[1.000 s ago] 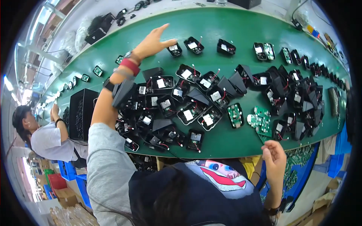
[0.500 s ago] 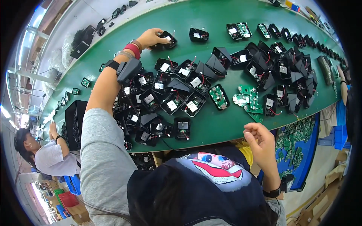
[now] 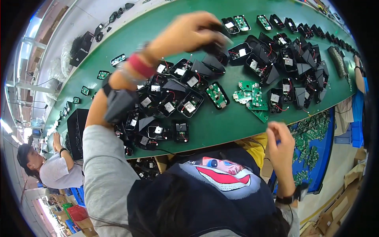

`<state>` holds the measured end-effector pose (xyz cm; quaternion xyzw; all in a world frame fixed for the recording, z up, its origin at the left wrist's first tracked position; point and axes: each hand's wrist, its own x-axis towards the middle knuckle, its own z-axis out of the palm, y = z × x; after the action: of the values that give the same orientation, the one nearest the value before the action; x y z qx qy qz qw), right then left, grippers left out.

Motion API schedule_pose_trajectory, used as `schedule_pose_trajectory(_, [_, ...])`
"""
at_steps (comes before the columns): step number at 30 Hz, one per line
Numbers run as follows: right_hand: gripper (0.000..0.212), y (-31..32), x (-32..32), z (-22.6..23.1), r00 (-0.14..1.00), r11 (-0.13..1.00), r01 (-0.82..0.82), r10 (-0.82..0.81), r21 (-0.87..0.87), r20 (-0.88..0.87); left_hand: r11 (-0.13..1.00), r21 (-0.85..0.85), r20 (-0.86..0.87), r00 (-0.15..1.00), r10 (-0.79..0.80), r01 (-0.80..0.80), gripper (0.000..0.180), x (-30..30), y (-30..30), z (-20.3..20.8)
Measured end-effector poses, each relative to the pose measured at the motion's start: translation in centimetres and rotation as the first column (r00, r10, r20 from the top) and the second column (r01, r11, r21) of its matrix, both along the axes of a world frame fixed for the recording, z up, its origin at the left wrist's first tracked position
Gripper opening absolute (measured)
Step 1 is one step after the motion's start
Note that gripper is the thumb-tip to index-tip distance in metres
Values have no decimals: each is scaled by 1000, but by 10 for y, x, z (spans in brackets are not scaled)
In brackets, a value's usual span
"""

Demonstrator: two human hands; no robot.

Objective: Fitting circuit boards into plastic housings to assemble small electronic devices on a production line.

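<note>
My left hand (image 3: 193,31) is stretched over the far middle of the green bench, smeared by motion. Its fingers close on a black plastic housing (image 3: 213,41), which is blurred and partly covered by the hand. Below that arm lie several black housings with white pads and red wires, such as one housing (image 3: 190,106). A housing with a green circuit board (image 3: 216,95) sits right of them, beside a small stack of loose green boards (image 3: 252,94). Near the bench's front edge my right hand (image 3: 281,142) hovers, fingers loosely curled, thumb apart, nothing visible in it.
More black housings (image 3: 290,61) are heaped on the right, and a row of them (image 3: 275,21) runs along the far side. A blue bin of green boards (image 3: 310,146) stands at the lower right. Another person (image 3: 59,166) sits at left; a co-worker's arm (image 3: 359,77) shows at right.
My left hand has swung right from the far left of the bench, carrying a black housing. My right hand has shifted slightly. The whole view has moved a little.
</note>
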<state>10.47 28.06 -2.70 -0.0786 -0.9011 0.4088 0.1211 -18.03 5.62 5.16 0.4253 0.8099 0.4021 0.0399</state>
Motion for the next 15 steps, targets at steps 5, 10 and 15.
schedule_pose_trajectory(5, [23, -21, -65, -8, 968, 814, 103, 51, 572, -248, 907, -377, -337, 884, -324, 189, 24, 45, 67, -36])
schedule_pose_trajectory(10, [31, -41, -76, -4, 985, 735, 32, -140, 677, 105, 849, -527, -480, 811, -335, 39, 27, 49, 68, -51])
schedule_pose_trajectory(15, [29, -29, -84, -1, 997, 831, 69, -81, 552, -2, 968, -240, -613, 786, -88, -79, 38, 70, 39, -33])
